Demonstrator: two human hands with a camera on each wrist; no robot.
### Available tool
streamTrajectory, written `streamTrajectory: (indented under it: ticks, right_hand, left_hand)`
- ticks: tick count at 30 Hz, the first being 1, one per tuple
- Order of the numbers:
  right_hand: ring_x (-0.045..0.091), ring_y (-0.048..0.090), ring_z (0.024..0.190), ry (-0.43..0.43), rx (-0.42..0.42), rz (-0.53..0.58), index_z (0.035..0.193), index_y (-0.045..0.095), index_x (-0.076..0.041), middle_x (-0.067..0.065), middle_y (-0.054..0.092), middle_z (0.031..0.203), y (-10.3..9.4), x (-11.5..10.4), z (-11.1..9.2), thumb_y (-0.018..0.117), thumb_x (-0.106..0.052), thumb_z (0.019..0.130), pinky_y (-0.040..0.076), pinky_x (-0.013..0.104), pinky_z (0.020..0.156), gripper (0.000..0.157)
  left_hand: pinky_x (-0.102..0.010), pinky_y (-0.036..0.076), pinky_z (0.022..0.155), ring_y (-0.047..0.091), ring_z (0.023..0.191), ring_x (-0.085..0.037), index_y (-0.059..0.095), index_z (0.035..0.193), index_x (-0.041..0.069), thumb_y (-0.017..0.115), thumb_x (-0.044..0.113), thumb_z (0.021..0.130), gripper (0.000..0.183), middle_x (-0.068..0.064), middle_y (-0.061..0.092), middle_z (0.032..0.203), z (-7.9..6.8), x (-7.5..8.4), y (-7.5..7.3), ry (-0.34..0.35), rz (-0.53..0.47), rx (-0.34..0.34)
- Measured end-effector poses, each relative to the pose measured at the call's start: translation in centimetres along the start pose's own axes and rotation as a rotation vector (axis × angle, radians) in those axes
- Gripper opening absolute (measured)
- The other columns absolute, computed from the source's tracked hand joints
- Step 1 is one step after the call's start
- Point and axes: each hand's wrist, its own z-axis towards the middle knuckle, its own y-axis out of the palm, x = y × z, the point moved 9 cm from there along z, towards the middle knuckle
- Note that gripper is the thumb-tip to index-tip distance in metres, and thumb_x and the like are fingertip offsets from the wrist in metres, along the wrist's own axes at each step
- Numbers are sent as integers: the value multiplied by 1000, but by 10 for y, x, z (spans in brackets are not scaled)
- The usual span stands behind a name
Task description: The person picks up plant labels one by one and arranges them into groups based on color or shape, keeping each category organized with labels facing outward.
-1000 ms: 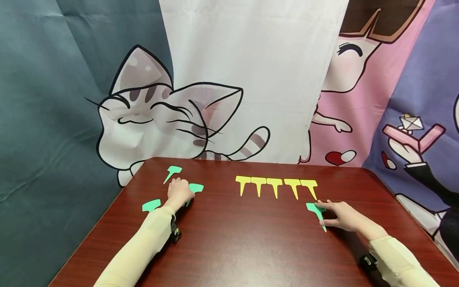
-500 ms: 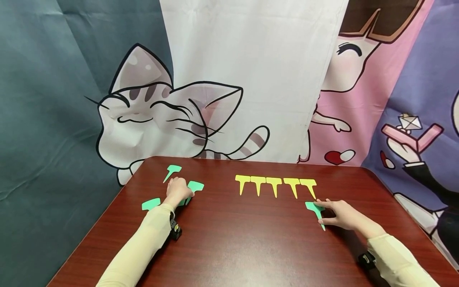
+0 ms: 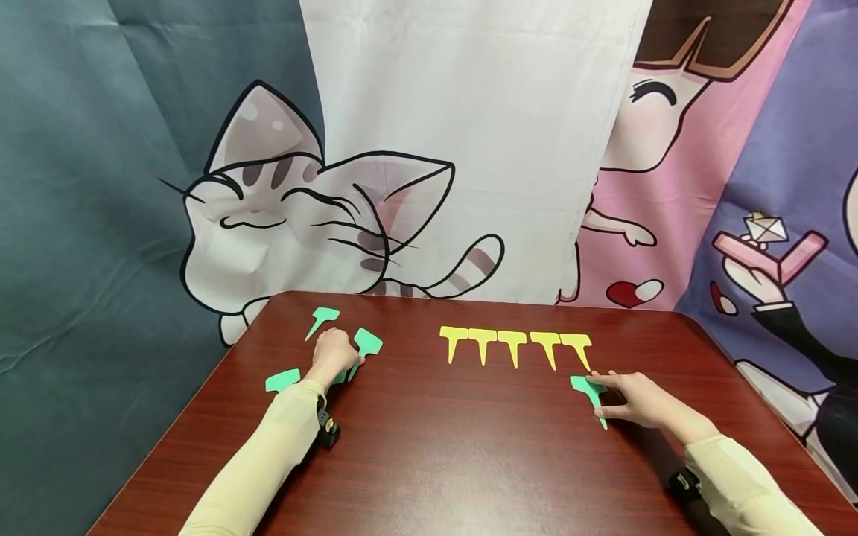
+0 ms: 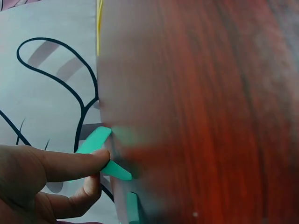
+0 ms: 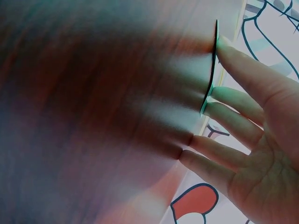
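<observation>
My left hand point(image 3: 331, 353) pinches a green T-shaped plant label point(image 3: 367, 342) between thumb and finger; its head tilts up off the table. In the left wrist view the thumb and fingertip meet at the label point(image 4: 96, 140). Partly behind that hand lies another green label point(image 3: 339, 377). My right hand point(image 3: 637, 398) rests on a green label point(image 3: 582, 384) lying on the table, fingertips at its head and thumb by its stem. Seen from the right wrist, the label point(image 5: 212, 70) is edge-on and the fingers are fairly straight.
Several yellow plant labels point(image 3: 512, 339) lie in a row at the back of the dark red table point(image 3: 442, 447), points toward me. More green labels lie at the left: one at the back point(image 3: 325, 316), one nearer point(image 3: 281, 380). A printed cloth point(image 3: 469, 149) hangs behind.
The green label in my left hand has tipped up, its head rising from the table. My right hand and its label stay practically still.
</observation>
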Motion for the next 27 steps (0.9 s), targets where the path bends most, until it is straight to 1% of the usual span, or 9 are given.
streamTrajectory:
  ticks: [2, 3, 4, 6, 9, 11, 14, 19, 27]
  right_hand:
    - [46, 60, 108, -4, 0, 1, 121, 62, 4, 20, 65, 118, 0, 0, 0, 78, -38, 74, 49, 54, 86, 65]
    - [46, 59, 108, -6, -4, 1, 121, 62, 3, 19, 65, 118, 0, 0, 0, 78, -38, 74, 49, 54, 86, 64]
    - [46, 59, 108, -5, -6, 1, 121, 62, 2, 19, 65, 119, 0, 0, 0, 77, -39, 74, 49, 54, 86, 64]
    - [45, 59, 109, -2, -6, 3, 122, 62, 2, 18, 65, 119, 0, 0, 0, 77, -40, 74, 49, 54, 86, 64]
    - [45, 59, 110, -1, -9, 7, 121, 63, 0, 18, 65, 120, 0, 0, 0, 77, -40, 75, 48, 54, 87, 63]
    - [45, 59, 110, 1, -8, 6, 121, 63, 0, 18, 65, 120, 0, 0, 0, 77, -40, 75, 48, 54, 87, 63]
    - [45, 59, 110, 1, -2, -2, 121, 64, -1, 18, 65, 119, -1, 0, 0, 77, -39, 74, 49, 54, 87, 61]
    - [45, 59, 109, 3, 2, -3, 121, 64, 0, 18, 65, 119, -1, 1, -1, 77, -39, 74, 49, 54, 86, 62]
    - [46, 59, 110, 0, 1, 11, 122, 62, 3, 19, 65, 118, 0, 2, -1, 78, -39, 74, 48, 55, 87, 66]
  left_hand:
    - [-48, 25, 114, 32, 137, -38, 65, 68, 4, 74, 24, 80, 26, -22, 64, 116, 0, 2, -1, 9, 7, -2]
    - [-48, 25, 114, 31, 138, -38, 63, 65, 5, 74, 24, 81, 27, -21, 65, 115, 0, 3, -2, 11, 6, -3]
    - [-49, 24, 114, 30, 139, -38, 63, 64, 5, 74, 23, 81, 27, -22, 64, 116, -1, 4, -2, 11, 2, -6]
    - [-50, 22, 115, 28, 139, -40, 64, 66, 5, 74, 22, 81, 25, -24, 58, 126, -2, 5, -3, 6, -8, -5]
    - [-52, 20, 115, 25, 139, -43, 65, 65, 5, 74, 22, 80, 25, -27, 41, 143, -5, 6, -6, 0, -22, 10]
    - [-53, 19, 115, 24, 139, -44, 65, 61, 5, 75, 24, 80, 28, -26, 35, 147, -6, 7, -7, 3, -23, 24]
    - [-54, 18, 115, 23, 140, -44, 62, 53, 7, 76, 26, 80, 36, -23, 34, 149, -8, 10, -8, 16, -28, 47]
    - [-55, 17, 115, 22, 141, -43, 58, 47, 5, 77, 25, 79, 41, -22, 35, 149, -12, 23, -9, 59, -73, 81]
    - [-53, 18, 116, 19, 143, -42, 56, 49, 5, 74, 19, 81, 39, -23, 34, 149, -18, 47, -4, 107, -120, 85]
